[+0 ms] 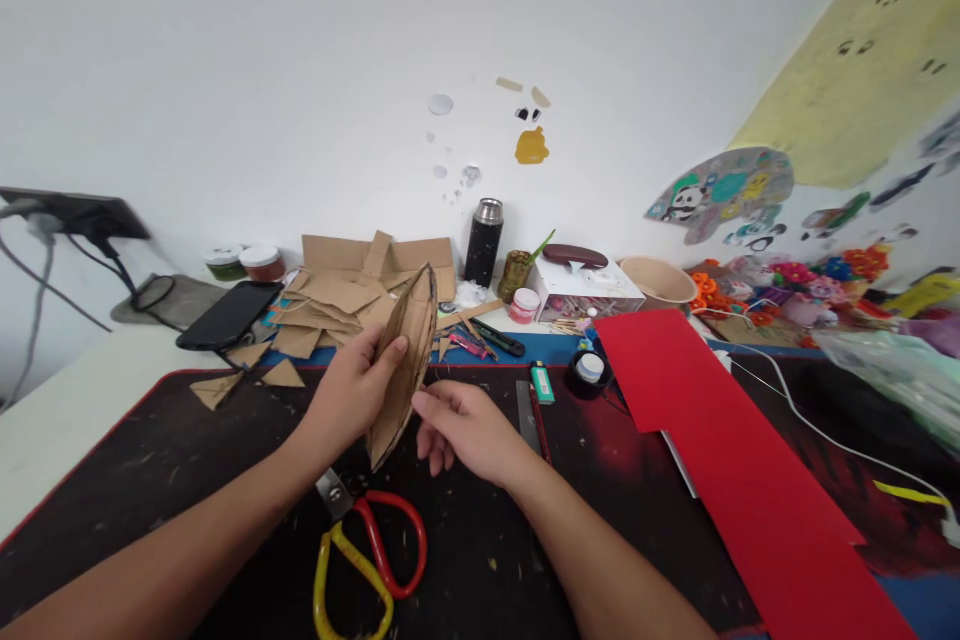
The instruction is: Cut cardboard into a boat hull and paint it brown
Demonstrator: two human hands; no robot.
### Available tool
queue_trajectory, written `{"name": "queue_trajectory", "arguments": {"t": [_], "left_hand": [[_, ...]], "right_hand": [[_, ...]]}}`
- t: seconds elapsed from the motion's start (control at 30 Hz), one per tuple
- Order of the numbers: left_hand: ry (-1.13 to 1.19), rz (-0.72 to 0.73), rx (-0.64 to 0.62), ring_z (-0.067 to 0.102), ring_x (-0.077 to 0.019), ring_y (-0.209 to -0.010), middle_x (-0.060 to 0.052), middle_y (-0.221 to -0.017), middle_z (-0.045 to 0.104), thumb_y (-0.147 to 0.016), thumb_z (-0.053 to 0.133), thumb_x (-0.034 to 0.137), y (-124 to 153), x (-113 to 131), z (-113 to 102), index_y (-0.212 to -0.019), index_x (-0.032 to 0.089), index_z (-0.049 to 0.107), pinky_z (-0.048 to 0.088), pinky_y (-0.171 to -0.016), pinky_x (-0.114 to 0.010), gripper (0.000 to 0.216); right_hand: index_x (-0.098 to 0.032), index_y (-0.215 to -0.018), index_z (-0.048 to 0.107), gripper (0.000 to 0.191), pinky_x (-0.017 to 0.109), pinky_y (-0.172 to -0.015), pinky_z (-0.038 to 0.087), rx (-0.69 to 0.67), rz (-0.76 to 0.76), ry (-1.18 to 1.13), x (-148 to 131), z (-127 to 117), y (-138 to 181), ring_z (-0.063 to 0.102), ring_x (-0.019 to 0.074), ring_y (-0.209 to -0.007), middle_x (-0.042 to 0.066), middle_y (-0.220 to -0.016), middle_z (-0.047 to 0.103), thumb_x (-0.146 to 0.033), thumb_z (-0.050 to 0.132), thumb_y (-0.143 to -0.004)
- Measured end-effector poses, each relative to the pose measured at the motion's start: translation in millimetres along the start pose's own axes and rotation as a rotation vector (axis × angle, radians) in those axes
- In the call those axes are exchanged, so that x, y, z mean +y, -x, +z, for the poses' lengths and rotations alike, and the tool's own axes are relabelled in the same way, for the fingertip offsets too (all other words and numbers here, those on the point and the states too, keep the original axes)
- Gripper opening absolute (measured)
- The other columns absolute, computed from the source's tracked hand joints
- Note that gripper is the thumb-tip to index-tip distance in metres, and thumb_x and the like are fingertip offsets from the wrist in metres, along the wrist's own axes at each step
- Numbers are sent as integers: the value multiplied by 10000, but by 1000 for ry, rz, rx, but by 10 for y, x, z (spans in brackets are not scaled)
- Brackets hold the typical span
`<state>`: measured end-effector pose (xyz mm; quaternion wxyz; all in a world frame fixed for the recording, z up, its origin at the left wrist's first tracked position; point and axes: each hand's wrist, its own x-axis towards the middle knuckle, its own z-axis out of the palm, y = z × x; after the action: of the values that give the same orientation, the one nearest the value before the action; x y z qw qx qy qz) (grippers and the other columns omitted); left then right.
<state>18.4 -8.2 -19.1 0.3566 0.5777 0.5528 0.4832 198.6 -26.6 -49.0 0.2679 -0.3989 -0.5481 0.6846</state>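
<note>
A curved, pointed cardboard piece (405,355) stands tilted above the dark mat, its corrugated edge facing right. My left hand (360,385) is closed on its left side, thumb on the near face and the other fingers hidden behind. At the lower right edge of the cardboard, my right hand (465,425) pinches with thumb and forefinger, the remaining fingers curled below. Under my left wrist lies a pair of scissors (367,560) with one red and one yellow handle; its blades are partly hidden by my left arm.
Behind my hands are cardboard scraps (337,295), a black thermos (484,245) and a utility knife (499,338). To the right lie a steel ruler (527,415), a green lighter (541,383) and large red sheets (742,460). A phone (229,315) rests at the left.
</note>
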Motion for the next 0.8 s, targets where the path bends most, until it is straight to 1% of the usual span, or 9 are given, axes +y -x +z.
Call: {"name": "queue_trajectory", "arguments": {"t": [0.1, 0.2, 0.27, 0.33, 0.47, 0.57, 0.67, 0.73, 0.8], "left_hand": [[-79, 12, -18, 681, -303, -827, -53, -833, 754, -865, 663, 632, -5, 32, -15, -862, 234, 701, 534, -765, -382, 400], [-78, -1, -51, 661, -309, -801, -42, -776, 736, -826, 692, 650, -12, 43, -7, -822, 250, 709, 522, -751, -377, 401], [-67, -4, -124, 680, -329, -813, -59, -802, 762, -810, 708, 637, -7, 44, 17, -830, 255, 737, 532, -757, -388, 383], [-83, 3, -216, 704, -345, -828, -75, -836, 786, -814, 707, 613, 9, 48, 45, -823, 262, 754, 542, -772, -398, 354], [-123, 33, -329, 720, -343, -809, -58, -810, 797, -802, 740, 579, 31, 65, 45, -787, 286, 790, 555, -767, -375, 298], [-76, 10, -401, 734, -334, -769, -38, -776, 799, -757, 815, 526, 7, 69, -16, -793, 298, 819, 578, -741, -362, 231], [-12, -70, -467, 768, -335, -803, -54, -865, 829, -723, 862, 474, -17, 70, -77, -851, 294, 841, 608, -722, -363, 221], [51, -195, -527, 762, -326, -711, -71, -861, 825, -711, 873, 479, -13, 78, -96, -918, 280, 851, 615, -623, -382, 288], [142, -346, -564, 743, -309, -613, -74, -835, 818, -698, 886, 498, -3, 94, -103, -998, 274, 851, 604, -536, -395, 376]], "right_hand": [[-195, -885, 586, 578, 212, -424, 342, 101, -53, 3, -29, -39, -18, 549, 90, -424, -38, -624, 649, -763, 573, -997], [-199, -908, 597, 616, 217, -416, 333, 213, -170, -1, -68, -86, -9, 513, 88, -408, -52, -602, 626, -814, 603, -937], [-215, -917, 566, 598, 218, -408, 326, 311, -249, -29, -97, -136, 0, 493, 89, -396, -65, -594, 616, -809, 636, -912], [-231, -925, 529, 572, 219, -399, 312, 382, -285, -74, -121, -199, 0, 477, 90, -387, -72, -593, 616, -791, 643, -911], [-249, -891, 481, 532, 207, -373, 277, 464, -298, -153, -135, -300, -29, 420, 79, -371, -99, -551, 566, -747, 667, -906], [-250, -893, 494, 505, 200, -356, 253, 451, -267, -154, -123, -323, -46, 385, 80, -359, -120, -498, 510, -714, 695, -891], [-241, -932, 544, 456, 205, -350, 258, 401, -255, -101, -111, -318, -39, 386, 89, -351, -119, -478, 500, -677, 674, -912], [-238, -907, 553, 423, 210, -350, 256, 400, -262, -50, -105, -311, -30, 385, 90, -343, -113, -462, 493, -649, 647, -934], [-240, -864, 540, 397, 215, -354, 252, 431, -268, -5, -98, -308, -28, 384, 90, -337, -110, -448, 480, -618, 631, -949]]}}
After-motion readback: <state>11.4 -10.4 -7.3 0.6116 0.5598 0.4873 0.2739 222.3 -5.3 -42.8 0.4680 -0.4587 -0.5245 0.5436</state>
